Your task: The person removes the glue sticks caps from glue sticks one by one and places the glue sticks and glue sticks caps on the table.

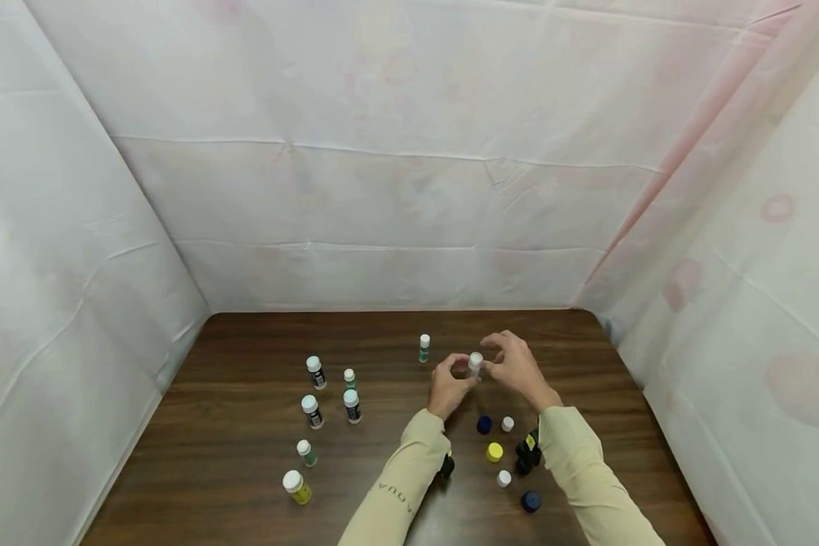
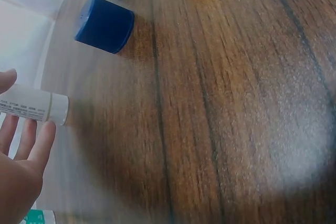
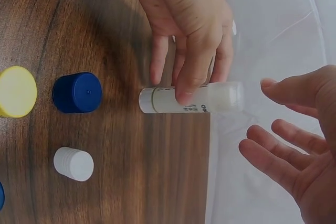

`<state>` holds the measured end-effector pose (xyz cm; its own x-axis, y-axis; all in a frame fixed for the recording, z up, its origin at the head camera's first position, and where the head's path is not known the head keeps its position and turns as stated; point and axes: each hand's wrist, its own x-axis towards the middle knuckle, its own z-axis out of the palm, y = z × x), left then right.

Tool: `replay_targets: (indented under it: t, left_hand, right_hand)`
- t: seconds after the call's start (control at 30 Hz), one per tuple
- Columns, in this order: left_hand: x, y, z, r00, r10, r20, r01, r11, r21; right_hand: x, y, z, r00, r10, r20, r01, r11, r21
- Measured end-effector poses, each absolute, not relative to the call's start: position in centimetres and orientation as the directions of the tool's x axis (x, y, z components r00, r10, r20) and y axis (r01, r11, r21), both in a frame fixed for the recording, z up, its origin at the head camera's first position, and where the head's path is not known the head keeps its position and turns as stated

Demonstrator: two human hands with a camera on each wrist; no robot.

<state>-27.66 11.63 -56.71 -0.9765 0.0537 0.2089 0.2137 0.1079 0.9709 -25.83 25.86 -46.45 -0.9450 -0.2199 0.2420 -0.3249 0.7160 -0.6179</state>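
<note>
My left hand [image 1: 448,387] holds a white glue stick [image 1: 475,362] upright between thumb and fingers, above the table. In the right wrist view, small print shows on the glue stick [image 3: 173,99], and its top end is translucent and ribbed. My right hand [image 1: 516,369] is just beside that top end, fingers spread and apart from it, with nothing in its grasp. Toward me on the table lie a blue cap [image 1: 484,425], a white cap [image 1: 508,424], a yellow cap [image 1: 494,453], another white cap [image 1: 504,478] and a second blue cap [image 1: 531,501].
A small green-labelled tube [image 1: 425,348] stands behind and left of my left hand. Farther left on the wooden table [image 1: 232,394] are several white-topped tubes, among them a dark-labelled one [image 1: 312,412] and a yellow-labelled one [image 1: 296,487]. White sheeting [image 1: 396,197] encloses the back and sides.
</note>
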Motion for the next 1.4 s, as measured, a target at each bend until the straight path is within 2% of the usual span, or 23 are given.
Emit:
replay_targets:
  t: [0.3, 0.8, 1.03, 1.4]
  left_hand:
    - [-28.0, 12.1, -56.8, -0.975, 0.036, 0.220, 0.222, 0.132, 0.966]
    - [-28.8, 11.5, -54.4, -0.922, 0.052, 0.383, 0.386, 0.173, 0.906]
    - [-28.8, 10.6, -53.0, -0.884, 0.091, 0.459, 0.467, 0.212, 0.858]
    - [-28.1, 8.7, -51.5, -0.887, 0.172, 0.429, 0.462, 0.300, 0.835]
  right_hand:
    - [-26.6, 25.5, -47.4, -0.949, -0.227, 0.219, -0.315, 0.721, -0.617]
    - [-27.2, 24.8, -45.9, -0.948, -0.233, 0.219, -0.319, 0.723, -0.612]
    - [-27.3, 24.6, -45.6, -0.928, -0.238, 0.286, -0.368, 0.704, -0.608]
    - [-26.5, 24.5, -44.9, -0.894, -0.289, 0.341, -0.444, 0.667, -0.599]
